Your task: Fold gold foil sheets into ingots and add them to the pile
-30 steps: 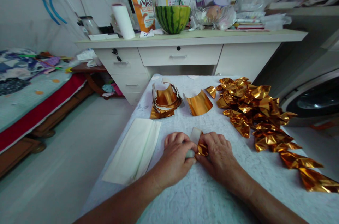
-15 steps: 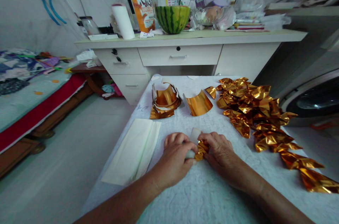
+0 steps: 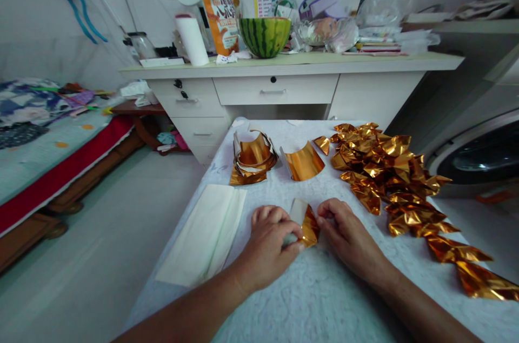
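Note:
Between my hands lies a small gold foil piece (image 3: 309, 228) with a white part (image 3: 299, 210) at its upper left. My left hand (image 3: 274, 240) is closed with its fingertips pinching the foil's left side. My right hand (image 3: 344, 229) is at the foil's right edge, fingers curled together; whether they grip anything is hidden. Beyond them are a curved gold sheet (image 3: 305, 161) and a curled stack of gold and white sheets (image 3: 252, 157). Many folded gold foil pieces (image 3: 399, 167) are heaped at the right.
A flat cream-white paper (image 3: 203, 235) lies at the left of the cloth-covered table (image 3: 324, 300). Behind stands a white desk (image 3: 275, 89) with a watermelon half (image 3: 265, 36). A bed (image 3: 81, 154) is at the left, a washing machine (image 3: 478, 148) at the right.
My right hand has shifted right from the middle of the foil to its edge. More of the foil shows, and it looks flatter. The view has tilted up slightly.

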Demonstrator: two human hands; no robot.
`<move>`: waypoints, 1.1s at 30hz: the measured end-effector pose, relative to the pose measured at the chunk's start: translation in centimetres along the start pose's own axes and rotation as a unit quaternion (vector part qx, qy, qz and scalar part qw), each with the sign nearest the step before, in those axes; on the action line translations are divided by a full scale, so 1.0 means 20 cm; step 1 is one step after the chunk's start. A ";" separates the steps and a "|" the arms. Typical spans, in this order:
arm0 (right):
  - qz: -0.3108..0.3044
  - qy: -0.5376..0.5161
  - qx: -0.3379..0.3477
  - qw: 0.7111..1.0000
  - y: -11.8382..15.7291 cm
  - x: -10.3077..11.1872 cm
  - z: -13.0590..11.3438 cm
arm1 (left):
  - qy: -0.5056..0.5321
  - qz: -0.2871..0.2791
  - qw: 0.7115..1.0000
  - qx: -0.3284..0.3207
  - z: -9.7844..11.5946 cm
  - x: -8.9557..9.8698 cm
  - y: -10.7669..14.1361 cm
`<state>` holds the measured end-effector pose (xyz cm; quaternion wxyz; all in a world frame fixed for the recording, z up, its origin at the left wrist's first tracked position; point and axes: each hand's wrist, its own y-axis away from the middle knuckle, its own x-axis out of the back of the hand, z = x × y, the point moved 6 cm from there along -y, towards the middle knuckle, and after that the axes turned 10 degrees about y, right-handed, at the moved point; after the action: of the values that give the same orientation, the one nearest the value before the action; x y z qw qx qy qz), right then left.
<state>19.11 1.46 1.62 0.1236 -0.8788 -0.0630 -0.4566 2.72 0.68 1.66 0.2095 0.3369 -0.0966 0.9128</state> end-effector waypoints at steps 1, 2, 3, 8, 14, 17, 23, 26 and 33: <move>0.019 0.022 -0.001 1.000 -0.01 0.00 0.01 | -0.002 0.006 1.000 0.001 0.00 0.00 0.00; 0.035 0.047 -0.005 0.998 -0.02 0.00 0.03 | -0.005 0.011 1.000 0.000 0.00 0.00 -0.01; 0.043 0.070 -0.005 0.997 -0.03 0.00 0.04 | -0.007 0.016 1.000 -0.001 0.00 -0.01 -0.01; 0.045 0.170 -0.018 0.984 -0.04 -0.05 0.06 | -0.012 0.026 1.000 -0.008 0.01 -0.02 -0.02; 0.036 0.218 -0.042 0.974 -0.05 -0.07 0.03 | 0.005 0.061 0.998 0.008 0.00 -0.01 -0.02; 0.039 0.231 -0.042 0.971 -0.05 -0.07 0.01 | 0.015 0.060 0.998 0.015 -0.01 -0.01 -0.02; 0.031 0.212 -0.047 0.976 -0.06 -0.08 0.00 | 0.008 0.059 0.998 0.009 0.00 -0.02 -0.03; 0.020 0.171 -0.055 0.983 -0.07 -0.07 0.00 | 0.007 0.056 0.998 -0.003 0.00 -0.02 -0.02; -0.001 -0.001 -0.037 0.999 -0.06 -0.04 -0.02 | 0.024 0.083 0.996 0.014 -0.04 -0.03 -0.02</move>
<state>18.05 2.59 1.45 0.0903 -0.8829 -0.0471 -0.4583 2.84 1.05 0.67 0.1301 0.3082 -0.1063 0.9364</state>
